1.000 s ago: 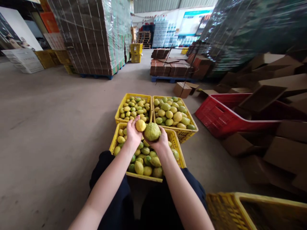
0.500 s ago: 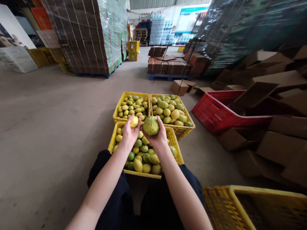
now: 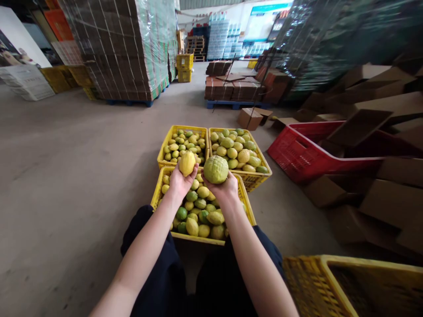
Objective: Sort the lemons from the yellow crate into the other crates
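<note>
Item one: a yellow lemon (image 3: 187, 163), lying in the upturned left hand (image 3: 180, 185), fingers curled about its sides. Item two: a larger, knobbly green citrus fruit (image 3: 216, 170), seated in the right hand (image 3: 228, 188), fingers cupped below, partly hidden by the fruit. Both are side by side, apart, above the near yellow crate (image 3: 198, 239) of mixed yellow and green citrus. Adjoining: far-left yellow crate (image 3: 165, 164) and far-right yellow crate (image 3: 254, 178), both fruit-filled; red crate (image 3: 287, 154), to the right. Handling note, by judgement: the bulkier fruit wants a full palm beneath, the lemon a light hold; both are best supported level, low over the fruit, against bruising.
</note>
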Motion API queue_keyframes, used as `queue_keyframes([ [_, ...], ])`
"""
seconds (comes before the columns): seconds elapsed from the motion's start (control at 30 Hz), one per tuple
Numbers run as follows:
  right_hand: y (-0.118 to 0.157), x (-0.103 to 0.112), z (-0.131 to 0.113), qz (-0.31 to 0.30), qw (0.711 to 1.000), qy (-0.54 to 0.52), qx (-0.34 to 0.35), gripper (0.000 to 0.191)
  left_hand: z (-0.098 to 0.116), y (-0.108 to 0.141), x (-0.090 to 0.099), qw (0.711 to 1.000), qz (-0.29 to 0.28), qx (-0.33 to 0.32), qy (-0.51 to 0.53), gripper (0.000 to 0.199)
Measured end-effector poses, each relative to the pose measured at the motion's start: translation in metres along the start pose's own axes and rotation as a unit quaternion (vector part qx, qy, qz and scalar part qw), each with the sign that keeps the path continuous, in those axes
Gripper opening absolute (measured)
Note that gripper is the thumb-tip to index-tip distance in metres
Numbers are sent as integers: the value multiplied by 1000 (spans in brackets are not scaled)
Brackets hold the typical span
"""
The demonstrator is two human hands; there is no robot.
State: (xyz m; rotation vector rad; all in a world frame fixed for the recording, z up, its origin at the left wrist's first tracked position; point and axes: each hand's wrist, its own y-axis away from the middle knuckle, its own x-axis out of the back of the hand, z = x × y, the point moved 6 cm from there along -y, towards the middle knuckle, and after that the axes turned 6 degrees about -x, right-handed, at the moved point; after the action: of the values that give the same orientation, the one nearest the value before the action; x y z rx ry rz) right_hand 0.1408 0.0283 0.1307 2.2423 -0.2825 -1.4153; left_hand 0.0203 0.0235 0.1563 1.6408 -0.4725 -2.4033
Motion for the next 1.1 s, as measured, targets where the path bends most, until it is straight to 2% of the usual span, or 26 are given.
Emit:
queue_keyframes([
  [0.13, 5, -2, -3, 14, 1000, -14, -16, 24, 1, -1, 0, 1000, -9, -15, -21, 35],
  [0.33, 18, -13, -6, -49, 999, -20, 1, 22, 5, 0, 3, 997, -2, -23, -71, 14],
  [0.5, 22, -19, 0, -72, 997, 16, -38, 34, -1, 4, -4, 997, -30, -3, -73, 42],
  [0.6, 23, -22, 2, -84, 995, 29, -46, 40, -3, 2, -6, 997, -30, -7, -64, 40],
  [0.8, 22, -23, -6, -69, 997, -14, -18, 33, -3, 3, -7, 999, -38, -7, -35, 41],
  [0.87, 22, -22, -8, -67, 998, -18, -8, 27, -2, 4, -6, 999, -27, -21, -35, 37],
  [1.0, 22, -17, -8, -81, 996, -24, -4, 16, 3, 5, -4, 996, 4, -63, -68, 9],
  [1.1, 19, -13, -3, -79, 996, -28, -39, 17, 1, 3, -2, 996, 22, -54, -62, 10],
])
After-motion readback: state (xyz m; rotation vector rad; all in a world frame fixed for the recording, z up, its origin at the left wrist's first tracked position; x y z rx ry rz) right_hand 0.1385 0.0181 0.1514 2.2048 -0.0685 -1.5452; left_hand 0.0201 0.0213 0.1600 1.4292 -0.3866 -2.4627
